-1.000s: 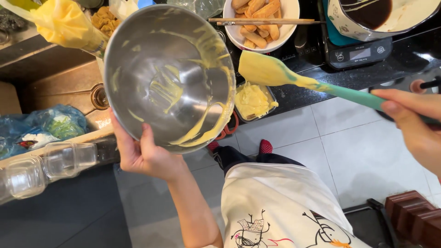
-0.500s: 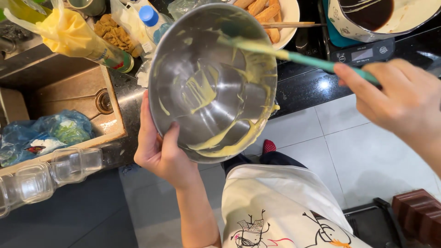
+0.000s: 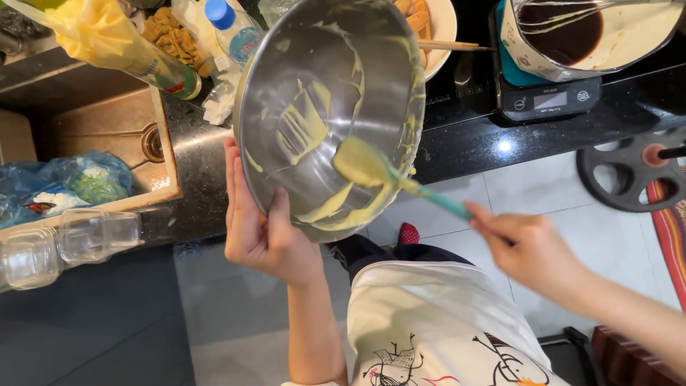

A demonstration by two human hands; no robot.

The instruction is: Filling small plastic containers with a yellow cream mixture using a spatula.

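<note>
Above the floor (image 3: pixel 543 193), the left hand (image 3: pixel 261 232) clamped the tilted steel bowl (image 3: pixel 329 107); the right hand (image 3: pixel 532 250) gripped the spatula (image 3: pixel 389 179), its blade against the batter-smeared wall.

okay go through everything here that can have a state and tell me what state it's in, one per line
Steel bowl: tilted, smeared with yellow batter, gripped by left hand.
Spatula: coated, blade inside bowl, held by right hand.
Plastic bottle: capped.
Kitchen scale: display lit.
</note>
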